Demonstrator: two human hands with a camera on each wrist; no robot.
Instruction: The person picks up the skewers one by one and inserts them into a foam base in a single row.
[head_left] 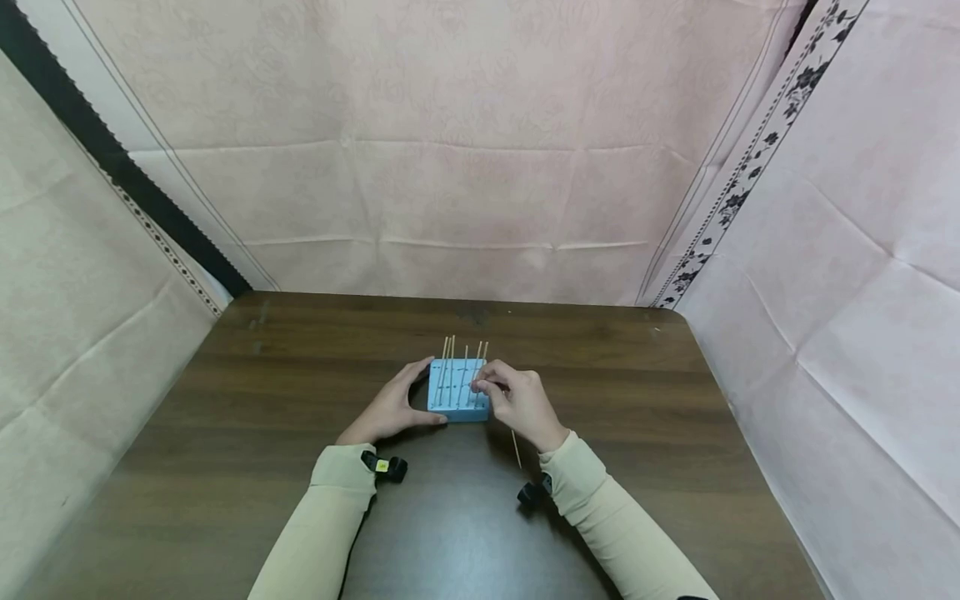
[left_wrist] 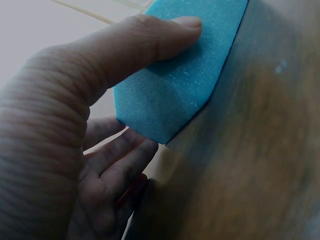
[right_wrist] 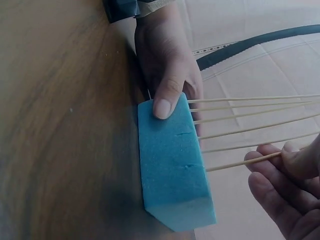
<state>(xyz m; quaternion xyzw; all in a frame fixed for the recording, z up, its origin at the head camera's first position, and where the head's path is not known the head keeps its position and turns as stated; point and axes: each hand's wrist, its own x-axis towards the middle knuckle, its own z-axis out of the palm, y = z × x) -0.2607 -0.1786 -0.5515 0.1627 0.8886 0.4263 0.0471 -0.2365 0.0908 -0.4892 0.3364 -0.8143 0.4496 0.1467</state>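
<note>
A light blue foam block (head_left: 459,415) stands on the table, with several thin wooden skewers (right_wrist: 240,134) upright in its top. My left hand (head_left: 392,406) grips the block's left side. Its thumb (left_wrist: 172,40) presses the front face, and the fingers reach round the other side. Above the block's right part, my right hand (head_left: 522,406) pinches another skewer (right_wrist: 232,165) between thumb and fingers. That skewer's lower end meets the block's top; how deep it sits I cannot tell.
Another thin stick (head_left: 517,450) shows below my right wrist, its upper part hidden by the hand. The brown wooden table (head_left: 337,333) ends at pale cloth hangings (head_left: 465,192) at the back and both sides. Each wrist wears a small black camera (head_left: 392,469).
</note>
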